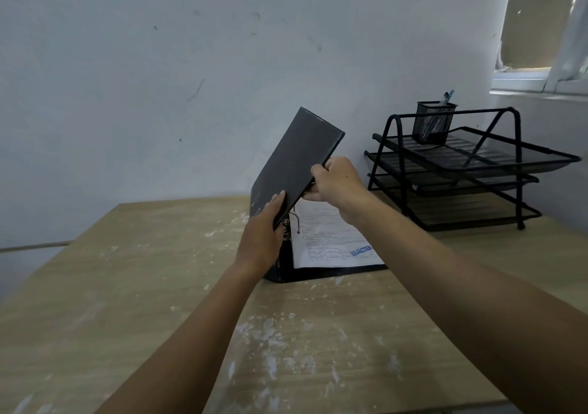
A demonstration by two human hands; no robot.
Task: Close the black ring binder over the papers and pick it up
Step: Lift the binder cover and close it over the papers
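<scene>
Black rectangular ring binder point(296, 171), cover half raised
Both hands' fingers point(318, 171) pinch its edge; white printed papers point(327, 238) lie beneath them.

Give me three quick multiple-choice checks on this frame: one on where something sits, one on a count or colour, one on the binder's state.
1. Where is the mesh pen cup?
A. On the top tier of the black tray rack
B. On the papers
C. On the window sill

2. What colour is the REJECTED stamp on the top sheet?
A. Red
B. Blue
C. Green

3. What state is the black ring binder in?
A. Shut flat
B. Lifted off the desk
C. Cover half raised, base on the wooden desk

Answers:
1 A: the cup stands on the uppermost shelf.
2 B: the lettering is blue.
3 C: the left hand and right hand grip the tilted cover's edge, papers still exposed.
</scene>
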